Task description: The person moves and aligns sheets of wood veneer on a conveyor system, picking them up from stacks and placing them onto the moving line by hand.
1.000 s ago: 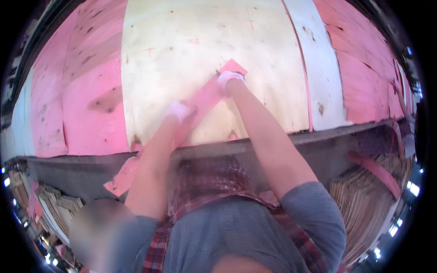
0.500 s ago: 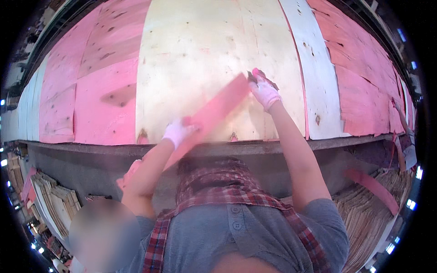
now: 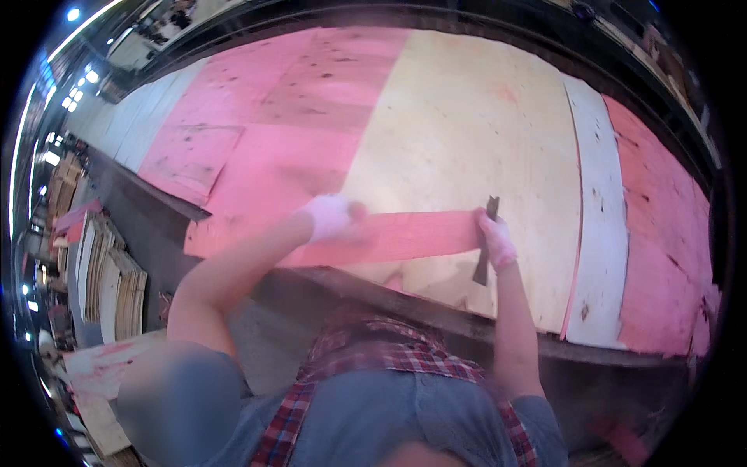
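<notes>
A long pink wood veneer strip (image 3: pixel 424 233) lies crosswise over the near edge of a large pale veneer sheet (image 3: pixel 475 124). My left hand (image 3: pixel 333 219), in a white glove, is closed at the strip's upper edge, its fingers blurred. At the strip's right end, my gloved right hand (image 3: pixel 499 240) pinches the end, and a dark, narrow, flat tool (image 3: pixel 482 266) is held in the same hand. Below my left forearm the strip's left end reaches out past the table edge.
Pink veneer sheets (image 3: pixel 264 163) cover the left of the table, with a whitish strip (image 3: pixel 599 210) and more pink sheets (image 3: pixel 661 233) to the right. Stacked veneer pieces (image 3: pixel 109 272) stand at the lower left. The table's dark front edge (image 3: pixel 389 300) runs before my waist.
The strip has swung from a steep slant to nearly level, its right end coming down toward me. My right hand has come nearer, and the view has turned left.
</notes>
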Demonstrator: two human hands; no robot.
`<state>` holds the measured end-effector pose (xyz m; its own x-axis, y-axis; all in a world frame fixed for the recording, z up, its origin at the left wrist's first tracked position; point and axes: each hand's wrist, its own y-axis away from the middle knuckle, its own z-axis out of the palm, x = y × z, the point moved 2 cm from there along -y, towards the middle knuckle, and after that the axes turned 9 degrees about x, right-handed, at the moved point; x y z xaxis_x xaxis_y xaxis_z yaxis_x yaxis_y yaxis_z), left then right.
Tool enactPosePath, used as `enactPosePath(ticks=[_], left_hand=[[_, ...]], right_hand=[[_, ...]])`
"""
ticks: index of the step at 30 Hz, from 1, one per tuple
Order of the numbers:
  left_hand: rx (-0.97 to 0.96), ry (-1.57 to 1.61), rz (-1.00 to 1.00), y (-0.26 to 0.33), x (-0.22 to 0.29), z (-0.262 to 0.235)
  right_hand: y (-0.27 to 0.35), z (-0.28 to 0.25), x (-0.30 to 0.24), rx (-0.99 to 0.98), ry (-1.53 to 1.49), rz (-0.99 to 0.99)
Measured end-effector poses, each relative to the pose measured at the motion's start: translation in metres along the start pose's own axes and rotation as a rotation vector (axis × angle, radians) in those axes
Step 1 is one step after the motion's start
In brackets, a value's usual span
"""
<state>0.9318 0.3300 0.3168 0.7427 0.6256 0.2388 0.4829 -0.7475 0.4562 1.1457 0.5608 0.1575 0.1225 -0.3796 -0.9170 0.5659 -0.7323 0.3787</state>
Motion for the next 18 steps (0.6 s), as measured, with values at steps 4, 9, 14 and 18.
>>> enactPosePath(ticks=[4, 9, 14, 18], left_hand=[[0.048, -0.277, 0.078, -0.036, 0.032, -0.021], [0.118, -0.536, 0.499, -0.082, 0.112, -0.036], [0.114, -0.671, 0.931, -0.113, 0.138, -0.043], [0.110, -0.412, 1.314, -0.119, 0.192, -0.009]], right_hand=[[0.035, 0.045, -0.052, 0.315, 0.708, -0.469], [0.017, 0.013, -0.023, 0.643, 0.317, -0.318], [0.086, -0.043, 0.054, 0.488, -0.582, -0.068], [0.140, -0.035, 0.064, 0.896, 0.165, -0.799]])
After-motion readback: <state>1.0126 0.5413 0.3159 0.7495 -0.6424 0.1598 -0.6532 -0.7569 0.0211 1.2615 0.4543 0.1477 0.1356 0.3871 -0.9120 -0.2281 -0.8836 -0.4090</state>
